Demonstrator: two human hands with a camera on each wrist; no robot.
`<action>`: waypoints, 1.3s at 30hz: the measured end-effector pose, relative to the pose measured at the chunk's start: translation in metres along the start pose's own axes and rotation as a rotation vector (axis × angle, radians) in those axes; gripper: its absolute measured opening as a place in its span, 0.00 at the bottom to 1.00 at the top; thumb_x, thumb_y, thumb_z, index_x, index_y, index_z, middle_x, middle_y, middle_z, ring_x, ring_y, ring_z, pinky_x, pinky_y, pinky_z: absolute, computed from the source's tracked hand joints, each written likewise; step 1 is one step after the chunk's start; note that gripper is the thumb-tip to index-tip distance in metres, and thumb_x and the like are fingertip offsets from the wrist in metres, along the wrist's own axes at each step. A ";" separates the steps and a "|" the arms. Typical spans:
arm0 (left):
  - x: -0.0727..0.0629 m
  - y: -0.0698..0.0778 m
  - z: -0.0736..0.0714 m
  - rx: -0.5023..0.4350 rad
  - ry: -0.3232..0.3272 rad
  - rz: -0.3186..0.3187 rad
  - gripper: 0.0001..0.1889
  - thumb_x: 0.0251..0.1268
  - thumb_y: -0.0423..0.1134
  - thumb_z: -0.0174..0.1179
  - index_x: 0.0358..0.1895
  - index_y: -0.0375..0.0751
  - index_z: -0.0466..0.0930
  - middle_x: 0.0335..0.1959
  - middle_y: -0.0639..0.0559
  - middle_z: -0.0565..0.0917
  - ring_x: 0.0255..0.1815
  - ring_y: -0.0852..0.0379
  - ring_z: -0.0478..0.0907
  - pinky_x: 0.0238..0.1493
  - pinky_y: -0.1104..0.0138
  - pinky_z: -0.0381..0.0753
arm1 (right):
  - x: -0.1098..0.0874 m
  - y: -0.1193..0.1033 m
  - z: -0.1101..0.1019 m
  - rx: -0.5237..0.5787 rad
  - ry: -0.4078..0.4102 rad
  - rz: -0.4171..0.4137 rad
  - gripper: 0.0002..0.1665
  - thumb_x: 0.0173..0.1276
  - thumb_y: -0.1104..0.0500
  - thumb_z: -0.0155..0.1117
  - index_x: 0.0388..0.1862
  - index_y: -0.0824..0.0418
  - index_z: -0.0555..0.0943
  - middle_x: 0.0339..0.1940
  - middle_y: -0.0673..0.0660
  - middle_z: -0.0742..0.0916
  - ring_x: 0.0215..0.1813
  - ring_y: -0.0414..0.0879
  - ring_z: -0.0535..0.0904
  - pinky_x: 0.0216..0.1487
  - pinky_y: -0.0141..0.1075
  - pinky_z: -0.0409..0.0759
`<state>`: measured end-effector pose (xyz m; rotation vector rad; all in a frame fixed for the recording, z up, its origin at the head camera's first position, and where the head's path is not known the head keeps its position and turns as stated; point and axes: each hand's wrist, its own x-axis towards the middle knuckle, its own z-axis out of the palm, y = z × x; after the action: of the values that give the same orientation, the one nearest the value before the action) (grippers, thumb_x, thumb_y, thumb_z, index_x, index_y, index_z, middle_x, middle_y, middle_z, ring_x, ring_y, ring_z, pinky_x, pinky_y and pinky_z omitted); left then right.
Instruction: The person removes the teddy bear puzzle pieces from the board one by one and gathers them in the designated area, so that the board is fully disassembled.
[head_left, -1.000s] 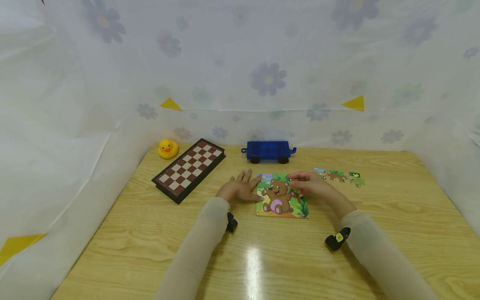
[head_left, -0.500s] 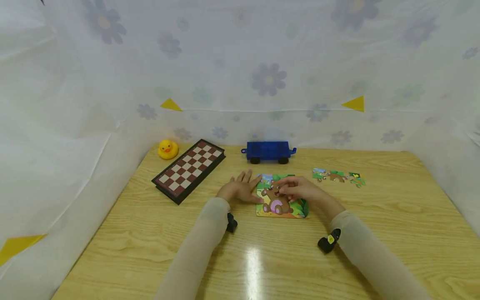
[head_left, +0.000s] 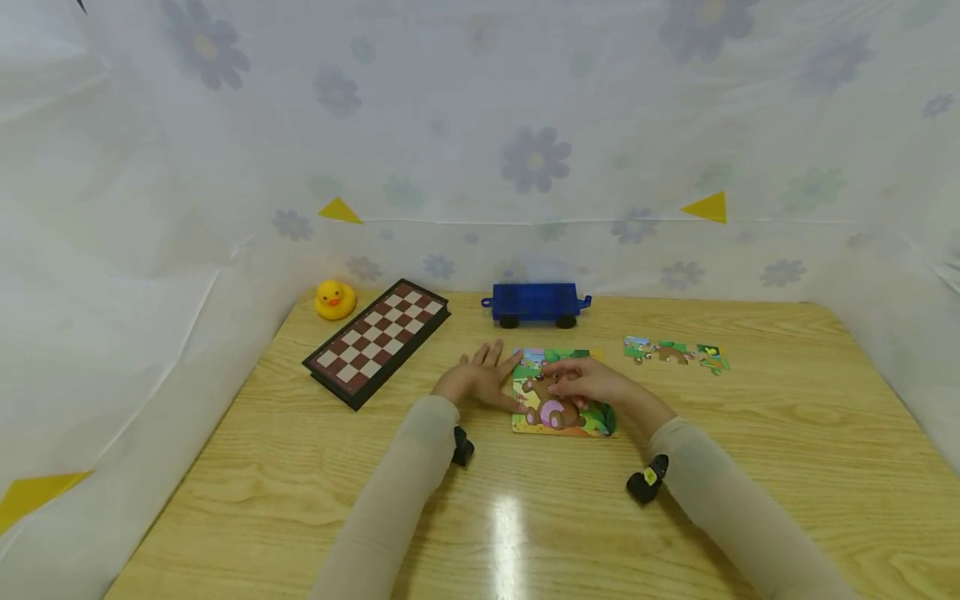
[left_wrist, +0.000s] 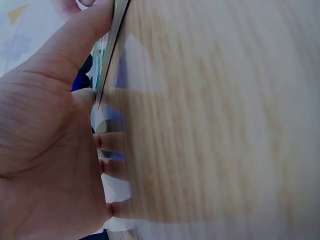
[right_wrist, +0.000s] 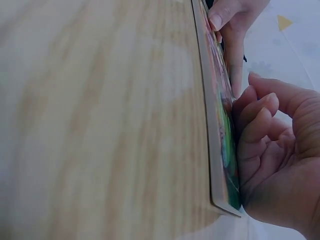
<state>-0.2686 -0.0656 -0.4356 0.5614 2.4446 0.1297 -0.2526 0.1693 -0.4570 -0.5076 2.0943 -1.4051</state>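
Note:
A flat jigsaw puzzle (head_left: 553, 414) with a laughing brown bear lies mid-table. At its left edge my left hand (head_left: 482, 381) rests with fingers spread, its thumb over the border. My right hand (head_left: 588, 383) is above the bear's head, thumb and index finger down on the picture. In the right wrist view the other fingers (right_wrist: 262, 117) curl in against the puzzle's surface. I cannot tell whether a piece is between the right thumb and index. Loose puzzle pieces (head_left: 672, 352) lie in a row to the right. In the left wrist view the board's edge (left_wrist: 111, 52) shows under the thumb.
A blue toy wagon (head_left: 536, 302) with black wheels stands behind the puzzle. To the left lie a checkered game board (head_left: 381, 337) and a yellow rubber duck (head_left: 334, 300). White flowered cloth (head_left: 480, 167) surrounds the wooden table (head_left: 525, 533).
My right hand has moved left across the puzzle, from its upper right part to over the bear's head. The left hand stays in place.

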 end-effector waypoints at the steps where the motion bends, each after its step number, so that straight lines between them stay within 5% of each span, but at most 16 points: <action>1: -0.001 0.001 0.000 0.002 -0.001 0.002 0.53 0.54 0.73 0.51 0.74 0.65 0.25 0.75 0.51 0.22 0.75 0.48 0.21 0.70 0.45 0.30 | 0.000 -0.001 0.000 -0.001 0.001 0.009 0.31 0.68 0.59 0.60 0.67 0.72 0.66 0.22 0.52 0.77 0.17 0.38 0.67 0.20 0.30 0.69; 19: -0.007 0.000 -0.002 0.003 0.014 0.018 0.54 0.55 0.73 0.51 0.74 0.63 0.24 0.75 0.47 0.22 0.75 0.46 0.22 0.70 0.43 0.31 | 0.002 -0.008 0.000 0.000 -0.010 0.040 0.27 0.72 0.56 0.56 0.66 0.68 0.70 0.20 0.51 0.77 0.17 0.38 0.66 0.20 0.29 0.68; 39: -0.003 0.001 0.000 0.002 0.007 0.010 0.54 0.54 0.73 0.52 0.74 0.64 0.26 0.75 0.49 0.23 0.75 0.48 0.22 0.70 0.44 0.30 | -0.001 -0.003 0.007 0.136 0.140 0.027 0.23 0.71 0.58 0.57 0.60 0.70 0.74 0.30 0.48 0.83 0.17 0.37 0.65 0.21 0.29 0.66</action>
<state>-0.2659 -0.0657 -0.4336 0.5746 2.4493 0.1340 -0.2474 0.1640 -0.4554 -0.3343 2.0863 -1.5951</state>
